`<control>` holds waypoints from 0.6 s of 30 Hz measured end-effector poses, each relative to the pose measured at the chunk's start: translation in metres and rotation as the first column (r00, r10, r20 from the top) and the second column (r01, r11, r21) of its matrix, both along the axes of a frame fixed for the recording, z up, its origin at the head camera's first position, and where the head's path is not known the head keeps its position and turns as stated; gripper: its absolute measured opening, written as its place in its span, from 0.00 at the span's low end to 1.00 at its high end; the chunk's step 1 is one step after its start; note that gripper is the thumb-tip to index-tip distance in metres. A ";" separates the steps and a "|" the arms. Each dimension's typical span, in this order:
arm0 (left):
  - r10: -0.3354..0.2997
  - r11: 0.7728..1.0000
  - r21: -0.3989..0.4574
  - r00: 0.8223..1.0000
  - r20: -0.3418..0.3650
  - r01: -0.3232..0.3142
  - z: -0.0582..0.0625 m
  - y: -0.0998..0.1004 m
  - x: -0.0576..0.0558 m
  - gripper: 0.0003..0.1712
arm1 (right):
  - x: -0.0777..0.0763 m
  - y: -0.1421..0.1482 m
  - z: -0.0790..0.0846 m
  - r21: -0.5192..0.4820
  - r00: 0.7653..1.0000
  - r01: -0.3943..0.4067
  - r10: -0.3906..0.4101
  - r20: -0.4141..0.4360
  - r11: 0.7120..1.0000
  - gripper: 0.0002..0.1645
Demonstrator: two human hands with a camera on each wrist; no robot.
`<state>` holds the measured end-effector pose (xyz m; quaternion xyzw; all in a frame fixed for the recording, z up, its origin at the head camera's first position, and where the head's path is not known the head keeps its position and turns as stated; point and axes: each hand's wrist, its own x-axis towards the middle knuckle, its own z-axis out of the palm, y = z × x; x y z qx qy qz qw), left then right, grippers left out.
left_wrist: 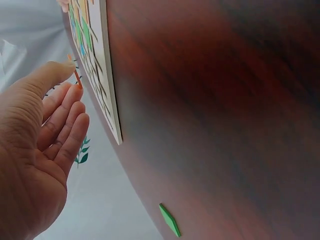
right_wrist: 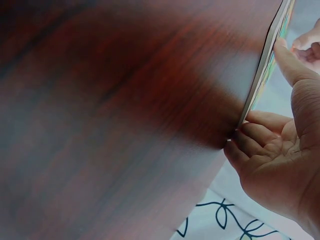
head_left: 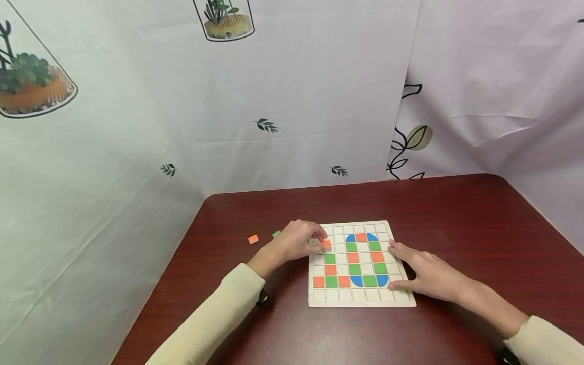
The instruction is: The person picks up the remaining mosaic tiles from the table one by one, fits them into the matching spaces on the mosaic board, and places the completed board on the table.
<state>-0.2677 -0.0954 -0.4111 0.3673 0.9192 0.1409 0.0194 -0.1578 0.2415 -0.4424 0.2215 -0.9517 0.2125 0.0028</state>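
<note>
A pale square grid board (head_left: 362, 304) lies on the table. Over its upper left cells, my left hand (head_left: 298, 239) pinches an orange square tile (head_left: 326, 245) between thumb and fingertips. The left wrist view shows that tile (left_wrist: 77, 77) edge-on, apart from the board. On the board, orange, green and blue tiles form a closed ring, with blue rounded pieces (head_left: 357, 281) at its corners. Left of it, green and orange squares (head_left: 330, 269) make a column above a bottom row. My right hand (head_left: 431, 274) rests along the board's right edge, thumb and fingers spread.
A loose orange tile (head_left: 253, 239) lies on the dark red table (head_left: 255, 218) left of the board. Near it a green tile (head_left: 276, 233) is partly hidden behind my left hand. A printed white cloth (head_left: 296, 91) hangs behind the table.
</note>
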 end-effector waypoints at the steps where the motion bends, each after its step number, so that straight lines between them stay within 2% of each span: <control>1: 0.000 1.000 -0.002 1.000 0.003 0.000 -0.001 0.001 0.000 0.16 | 0.000 0.000 0.000 0.001 1.000 0.001 -0.001 0.001 1.000 0.61; 6: -0.009 1.000 -0.008 1.000 0.004 0.009 -0.003 0.004 0.001 0.17 | 0.001 0.000 0.000 0.000 1.000 0.003 -0.003 0.002 1.000 0.61; 18: -0.067 0.997 -0.040 0.996 -0.066 0.064 -0.009 0.007 0.001 0.13 | 0.000 0.000 0.000 -0.004 1.000 -0.002 0.002 0.013 1.000 0.61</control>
